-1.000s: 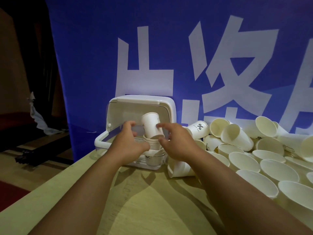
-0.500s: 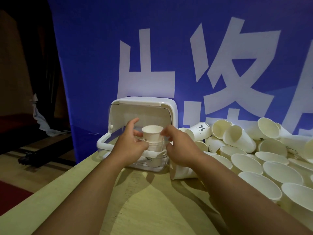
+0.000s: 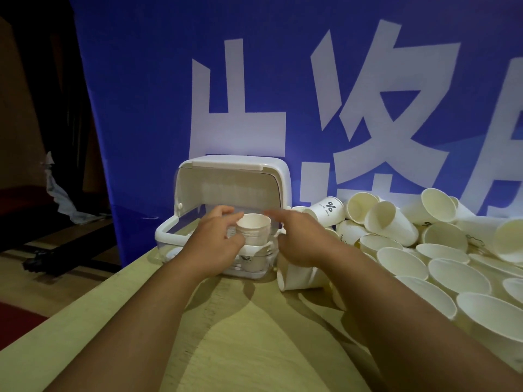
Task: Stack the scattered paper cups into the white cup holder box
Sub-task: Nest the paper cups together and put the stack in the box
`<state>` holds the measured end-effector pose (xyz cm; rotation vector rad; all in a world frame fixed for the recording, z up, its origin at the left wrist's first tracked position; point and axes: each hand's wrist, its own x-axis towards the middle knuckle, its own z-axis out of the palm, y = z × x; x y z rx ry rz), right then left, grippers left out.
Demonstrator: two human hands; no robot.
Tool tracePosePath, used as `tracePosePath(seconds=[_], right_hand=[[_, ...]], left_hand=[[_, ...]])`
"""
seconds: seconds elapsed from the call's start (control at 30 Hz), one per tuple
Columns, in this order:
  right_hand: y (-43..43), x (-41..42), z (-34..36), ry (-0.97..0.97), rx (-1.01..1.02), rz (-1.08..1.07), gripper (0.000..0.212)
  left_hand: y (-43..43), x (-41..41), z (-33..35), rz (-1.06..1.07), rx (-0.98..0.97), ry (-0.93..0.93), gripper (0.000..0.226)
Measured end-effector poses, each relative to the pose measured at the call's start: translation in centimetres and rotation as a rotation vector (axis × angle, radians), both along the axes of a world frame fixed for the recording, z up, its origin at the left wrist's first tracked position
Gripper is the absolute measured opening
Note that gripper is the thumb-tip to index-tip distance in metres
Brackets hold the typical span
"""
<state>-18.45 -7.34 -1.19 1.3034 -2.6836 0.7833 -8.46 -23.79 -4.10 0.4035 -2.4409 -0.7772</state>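
The white cup holder box (image 3: 167, 232) stands at the table's far left with its lid (image 3: 235, 165) raised. A stack of paper cups (image 3: 254, 229) stands upright inside it, mouth up. My left hand (image 3: 216, 244) grips the left side of that stack, thumb and fingers around it. To the right of the stack, my right hand (image 3: 301, 237) has its fingers spread and blurred, just off the top cup's rim. Scattered paper cups (image 3: 402, 258) are heaped to the right.
One cup (image 3: 301, 278) lies on its side against the box, under my right wrist. A printed cup (image 3: 328, 210) lies behind my right hand. A blue banner (image 3: 283, 94) hangs behind the wooden table (image 3: 226, 335); the table's left edge drops to a dark floor.
The tilted cup held over the box has been pressed down onto the stack. My right hand's fingers have come off it and opened. My left hand stays on the stack.
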Motion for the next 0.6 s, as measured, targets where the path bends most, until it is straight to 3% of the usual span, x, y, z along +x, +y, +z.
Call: tracePosePath(seconds=[0.13,0.2,0.4,0.6], right_hand=[[1.7,-1.5,2.2,0.071,-0.046,-0.133,0.025],[2.9,-2.3,3.0,0.114,0.017,-0.204,0.014],[5.6,-3.0,4.2,0.065,0.368,-0.327,0.044],[6.6,-1.3,5.1,-0.037,0.660,-0.299,0.043]], left_hand=[[2.9,0.3,1.0,0.027,-0.019,0.257,0.010],[4.8,0.3,1.0,-0.072,0.016,0.241,0.011],[7.6,-0.2,-0.8,-0.207,0.086,-0.086,0.007],[7.2,-0.8,-0.8,0.019,0.133,-0.064,0.020]])
